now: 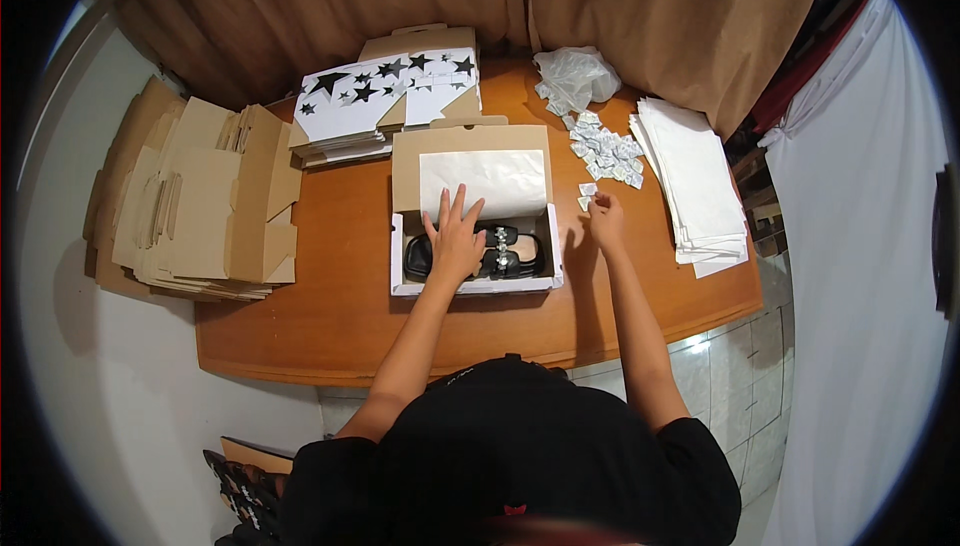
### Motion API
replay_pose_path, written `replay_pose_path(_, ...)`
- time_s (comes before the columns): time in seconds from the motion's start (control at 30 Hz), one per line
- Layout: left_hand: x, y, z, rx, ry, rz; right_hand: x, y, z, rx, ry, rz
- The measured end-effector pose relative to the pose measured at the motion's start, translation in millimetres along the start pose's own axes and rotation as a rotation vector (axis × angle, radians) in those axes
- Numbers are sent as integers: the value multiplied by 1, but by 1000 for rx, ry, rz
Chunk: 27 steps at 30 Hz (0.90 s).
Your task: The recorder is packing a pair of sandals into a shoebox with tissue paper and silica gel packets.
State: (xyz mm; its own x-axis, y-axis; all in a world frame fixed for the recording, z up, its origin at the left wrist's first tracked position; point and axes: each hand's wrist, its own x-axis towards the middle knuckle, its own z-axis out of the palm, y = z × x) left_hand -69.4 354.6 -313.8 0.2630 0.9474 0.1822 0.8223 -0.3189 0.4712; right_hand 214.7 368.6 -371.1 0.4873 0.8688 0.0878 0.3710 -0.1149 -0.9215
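An open shoe box (pixel 470 287) with white sides stands mid-table, its brown lid (pixel 406 176) raised at the back. Inside lies a pair of black sandals (pixel 518 268) with shiny beaded straps. White tissue paper (pixel 515 174) stands up against the lid. My left hand (pixel 456 246) rests over the left part of the sandals, fingers spread toward the paper. To the right of the box, my right hand (pixel 606 218) has its fingers pinched at a small white sachet (pixel 584 203) on the tabletop. Another loose sachet (pixel 587 189) lies just beyond it.
A pile of sachets (pixel 607 151) spreads from a clear plastic bag (pixel 580 78) at the back right. White paper sheets (pixel 690 181) are stacked at the right edge. Folded cardboard boxes (pixel 200 196) stand at left; star-printed white boxes (pixel 345 124) lie behind.
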Motion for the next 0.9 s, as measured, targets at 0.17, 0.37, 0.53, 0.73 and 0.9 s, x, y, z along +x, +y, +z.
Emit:
replay_pose_path(0.17,10,-1,1,42,-51,-82,21,30,8,-408,23,130)
replay_pose_path(0.37,23,-19,-2,107,-5,-166,17,27,22,-654,40,145)
replay_pose_path(0.53,37,-36,-12,86,161,-173,7,40,20,-336,-15,99)
replay_pose_path(0.73,49,-34,-26,104,100,-473,-17,-22,29,350,46,29)
replay_pose_path(0.9,50,-20,-32,162,81,-546,-53,-84,38,357,-404,-44)
